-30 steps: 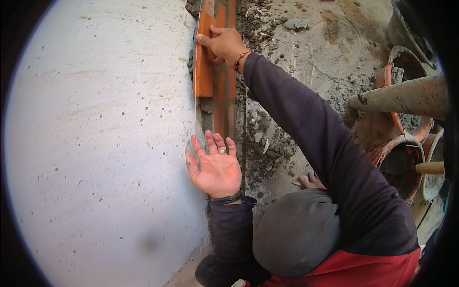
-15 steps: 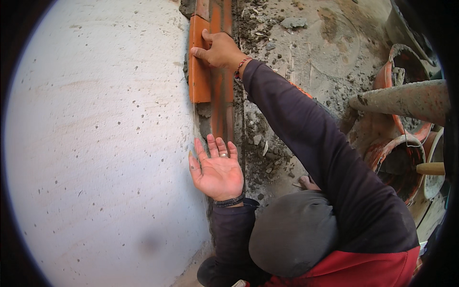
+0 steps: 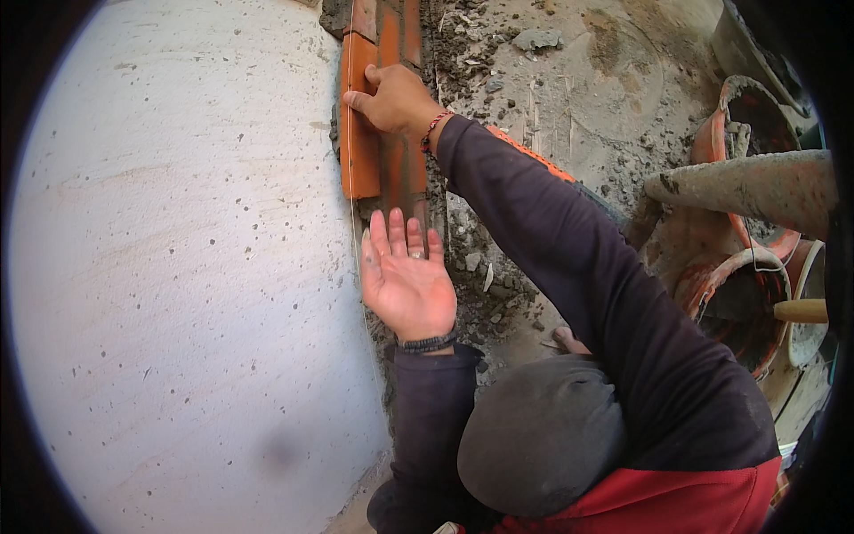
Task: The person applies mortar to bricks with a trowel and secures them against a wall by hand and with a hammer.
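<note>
My right hand reaches up and is closed on an orange brick, thumb and a finger showing on it. The brick lies lengthwise along the left edge of a row of mortar-smeared bricks. A thin string runs along the brick's left side and on down past my left hand. My left hand is open just below the brick, palm up and fingers stretched out, holding nothing. Its fingertips lie close to the brick's lower end, apart from it.
A white speckled wall fills the left. Mortar crumbs litter the ground. At the right are stained buckets, a wooden handle and a thick grey pole. An orange-edged strip lies behind my right forearm.
My left hand has moved up closer to the brick's lower end, still open. The brick, with my right hand on it, shows slightly farther left and looks a little turned.
</note>
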{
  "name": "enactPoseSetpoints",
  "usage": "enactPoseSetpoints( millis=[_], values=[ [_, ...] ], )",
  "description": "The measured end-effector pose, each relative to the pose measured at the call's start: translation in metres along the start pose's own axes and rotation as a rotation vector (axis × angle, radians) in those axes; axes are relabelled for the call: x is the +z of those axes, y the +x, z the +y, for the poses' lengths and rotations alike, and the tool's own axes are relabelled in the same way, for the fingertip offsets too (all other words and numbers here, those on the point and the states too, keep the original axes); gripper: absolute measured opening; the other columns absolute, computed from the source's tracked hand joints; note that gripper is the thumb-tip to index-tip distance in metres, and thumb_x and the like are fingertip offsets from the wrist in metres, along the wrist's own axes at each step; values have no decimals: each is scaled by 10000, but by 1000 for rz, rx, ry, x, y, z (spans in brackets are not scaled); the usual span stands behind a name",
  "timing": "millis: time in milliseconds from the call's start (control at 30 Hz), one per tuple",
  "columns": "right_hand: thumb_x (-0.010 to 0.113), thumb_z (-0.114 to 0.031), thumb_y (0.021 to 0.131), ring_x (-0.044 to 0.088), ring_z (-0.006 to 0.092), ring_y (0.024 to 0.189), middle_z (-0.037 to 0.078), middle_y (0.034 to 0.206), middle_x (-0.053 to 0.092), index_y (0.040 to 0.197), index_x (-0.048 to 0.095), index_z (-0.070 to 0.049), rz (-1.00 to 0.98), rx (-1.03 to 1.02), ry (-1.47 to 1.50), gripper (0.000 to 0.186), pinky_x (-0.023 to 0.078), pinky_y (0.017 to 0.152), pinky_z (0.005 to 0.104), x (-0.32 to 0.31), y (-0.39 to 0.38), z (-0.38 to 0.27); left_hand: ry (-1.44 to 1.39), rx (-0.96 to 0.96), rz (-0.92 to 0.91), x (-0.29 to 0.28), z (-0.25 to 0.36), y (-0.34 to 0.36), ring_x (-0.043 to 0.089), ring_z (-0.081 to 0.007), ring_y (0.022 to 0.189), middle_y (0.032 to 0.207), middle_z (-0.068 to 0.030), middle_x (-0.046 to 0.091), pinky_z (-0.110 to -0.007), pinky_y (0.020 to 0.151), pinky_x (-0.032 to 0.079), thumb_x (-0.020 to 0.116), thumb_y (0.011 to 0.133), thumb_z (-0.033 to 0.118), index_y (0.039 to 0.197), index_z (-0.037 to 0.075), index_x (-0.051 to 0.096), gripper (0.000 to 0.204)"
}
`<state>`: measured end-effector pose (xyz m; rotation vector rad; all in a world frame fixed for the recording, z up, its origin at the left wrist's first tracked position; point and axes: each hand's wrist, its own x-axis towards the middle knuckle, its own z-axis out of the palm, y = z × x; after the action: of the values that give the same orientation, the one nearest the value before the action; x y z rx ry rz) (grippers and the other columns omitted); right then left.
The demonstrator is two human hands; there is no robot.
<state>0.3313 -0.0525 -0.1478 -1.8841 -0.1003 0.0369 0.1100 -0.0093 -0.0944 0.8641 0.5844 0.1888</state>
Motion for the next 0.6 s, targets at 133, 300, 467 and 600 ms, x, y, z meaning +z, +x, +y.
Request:
enactPoseSetpoints(
  millis=[133,300,467,600],
  values=[
    [711,-433,891,668,368,1052,269,1117,677,1245,608,87,-50,41,59,637,523,897,388,-5,0,-5,85,33,-87,23,-6,28,374,-206,1246,1474,-76,345,-437,1090,307,474,996,413,1555,48,178,730],
    [699,-401,907,683,353,1014,256,1075,688,1238,613,75,-52,-5,32,586,531,862,388,-8,-2,-3,131,62,-118,48,-10,59,279,-231,1364,1528,-73,284,-452,1135,237,448,1016,354,1557,50,146,690],
    [708,-380,887,653,393,1029,268,1031,680,1204,644,20,-28,-57,193,514,508,896,422,0,2,19,155,106,-147,54,-15,76,274,-225,1373,1524,-58,293,-449,1140,218,427,1028,310,1494,41,254,566],
    [748,-280,872,674,347,805,240,1027,671,1303,603,13,58,-163,56,541,531,766,392,4,-9,17,130,89,-227,50,-9,80,282,-206,1364,1527,-54,296,-446,1138,214,421,1030,302,1447,36,305,509]
  ],
)
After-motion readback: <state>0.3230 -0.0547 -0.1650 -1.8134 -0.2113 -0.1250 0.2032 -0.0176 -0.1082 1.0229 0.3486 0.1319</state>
